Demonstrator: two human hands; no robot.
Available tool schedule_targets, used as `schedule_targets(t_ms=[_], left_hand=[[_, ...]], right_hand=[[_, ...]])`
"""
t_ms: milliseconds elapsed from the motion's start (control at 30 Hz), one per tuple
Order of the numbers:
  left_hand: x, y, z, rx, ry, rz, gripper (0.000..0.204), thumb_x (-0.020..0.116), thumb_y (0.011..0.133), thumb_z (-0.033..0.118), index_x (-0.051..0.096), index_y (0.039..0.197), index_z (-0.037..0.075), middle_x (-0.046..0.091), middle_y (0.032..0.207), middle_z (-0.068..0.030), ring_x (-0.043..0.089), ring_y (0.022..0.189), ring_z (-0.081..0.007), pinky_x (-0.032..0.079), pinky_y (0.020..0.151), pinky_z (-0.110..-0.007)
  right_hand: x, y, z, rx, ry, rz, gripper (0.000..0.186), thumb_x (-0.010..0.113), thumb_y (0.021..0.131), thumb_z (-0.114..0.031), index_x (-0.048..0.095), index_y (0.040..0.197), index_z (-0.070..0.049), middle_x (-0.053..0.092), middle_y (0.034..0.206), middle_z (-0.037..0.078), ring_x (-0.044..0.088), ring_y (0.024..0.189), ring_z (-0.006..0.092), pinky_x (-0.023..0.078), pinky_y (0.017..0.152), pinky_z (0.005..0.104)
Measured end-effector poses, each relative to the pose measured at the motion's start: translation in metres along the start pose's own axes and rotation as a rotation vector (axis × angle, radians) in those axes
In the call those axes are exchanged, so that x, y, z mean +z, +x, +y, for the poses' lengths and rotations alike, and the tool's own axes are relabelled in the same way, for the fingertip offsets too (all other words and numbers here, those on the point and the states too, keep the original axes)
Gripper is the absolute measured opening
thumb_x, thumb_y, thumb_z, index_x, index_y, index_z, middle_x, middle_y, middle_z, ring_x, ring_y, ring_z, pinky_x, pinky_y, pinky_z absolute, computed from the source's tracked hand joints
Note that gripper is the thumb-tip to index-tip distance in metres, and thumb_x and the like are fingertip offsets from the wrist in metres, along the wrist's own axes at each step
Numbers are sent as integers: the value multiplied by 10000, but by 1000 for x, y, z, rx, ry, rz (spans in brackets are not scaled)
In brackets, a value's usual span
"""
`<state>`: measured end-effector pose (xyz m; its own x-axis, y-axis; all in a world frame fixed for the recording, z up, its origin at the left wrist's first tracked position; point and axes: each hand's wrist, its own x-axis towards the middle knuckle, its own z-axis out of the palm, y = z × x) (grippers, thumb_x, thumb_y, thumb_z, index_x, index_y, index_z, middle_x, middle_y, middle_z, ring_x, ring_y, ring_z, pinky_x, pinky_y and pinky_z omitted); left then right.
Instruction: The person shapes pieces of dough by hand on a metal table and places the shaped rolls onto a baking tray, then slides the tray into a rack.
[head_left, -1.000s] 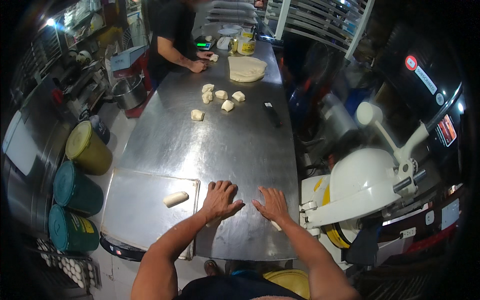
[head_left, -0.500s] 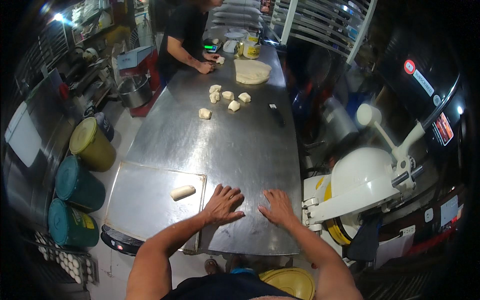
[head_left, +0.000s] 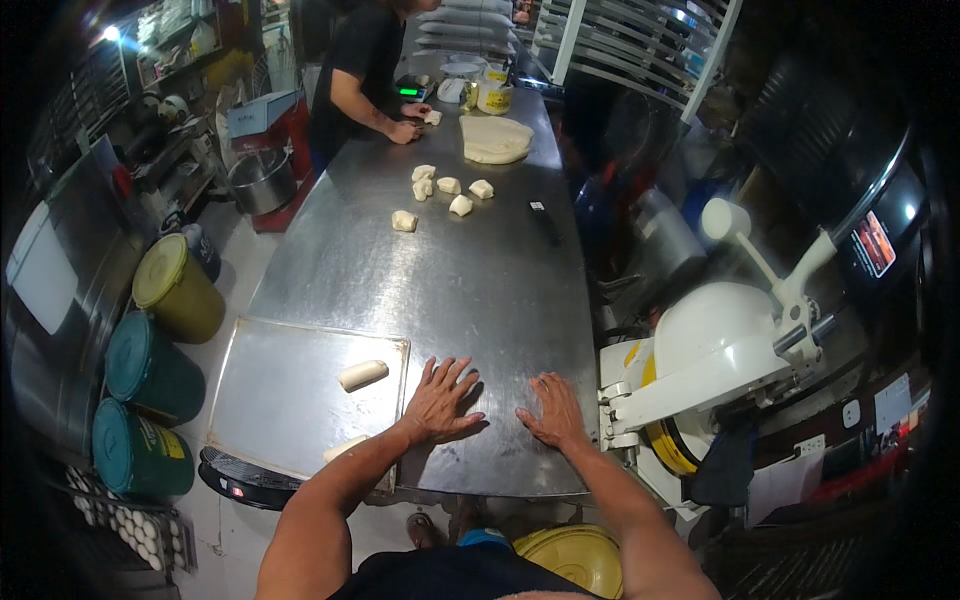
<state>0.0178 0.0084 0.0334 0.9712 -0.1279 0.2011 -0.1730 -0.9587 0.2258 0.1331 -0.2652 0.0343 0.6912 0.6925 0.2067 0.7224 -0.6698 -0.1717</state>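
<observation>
Tray point(head_left: 275, 395): holds a near dough roll point(head_left: 343, 447), partly hidden by the left forearm point(head_left: 355, 470), and a far dough roll point(head_left: 362, 375), near its right edge.
Lidded buckets point(head_left: 155, 370): contents hidden.
Egg rack point(head_left: 189, 548): white eggs point(head_left: 140, 533).
Far dough roll's long axis: slanting, right end farther away.
Left hand point(head_left: 440, 402): spread, palm down over steel table point(head_left: 470, 300).
Right hand point(head_left: 553, 412): likewise spread; anything beneath cannot be told.

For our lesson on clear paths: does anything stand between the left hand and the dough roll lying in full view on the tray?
Only the right rim of the tray runs between the left hand and that dough roll; nothing else visible stands in the way.
</observation>
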Motion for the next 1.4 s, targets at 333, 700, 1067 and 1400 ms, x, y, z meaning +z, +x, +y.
schedule_targets(t_ms=[333, 700, 1067, 1400], left_hand=[[15, 45, -38, 44, -232, -96, 324, 645, 920, 407, 702, 899, 89, 696, 809, -149, 685, 773, -343, 547, 728, -458], [7, -7, -18, -27, -121, 41, 592, 632, 912, 612, 686, 1154, 74, 657, 1118, -152, 622, 1062, -349, 497, 930, -478], [22, 26, -31, -61, -50, 10, 464, 662, 912, 553, 734, 1002, 104, 699, 954, -46, 669, 901, -233, 561, 780, -369], [23, 16, -32, 2, -10, 97, 392, 680, 924, 523, 768, 921, 141, 698, 880, -19, 695, 811, -203, 577, 714, -374]], right_hand=[[26, 34, 32, -54, -25, 94, 519, 667, 927, -418, 633, 1345, -112, 691, 919, 180, 649, 862, 389, 502, 799, 509], [11, -11, 21, -161, 35, 196, 446, 673, 919, -419, 696, 1157, -42, 672, 1067, 162, 606, 1009, 369, 462, 883, 504], [19, 33, 21, -104, 109, 156, 327, 645, 922, -421, 662, 914, -94, 668, 917, 84, 594, 912, 292, 455, 830, 433], [22, 22, 19, -149, 76, 142, 439, 658, 923, -446, 530, 673, -109, 566, 707, 55, 563, 733, 310, 440, 686, 447]])
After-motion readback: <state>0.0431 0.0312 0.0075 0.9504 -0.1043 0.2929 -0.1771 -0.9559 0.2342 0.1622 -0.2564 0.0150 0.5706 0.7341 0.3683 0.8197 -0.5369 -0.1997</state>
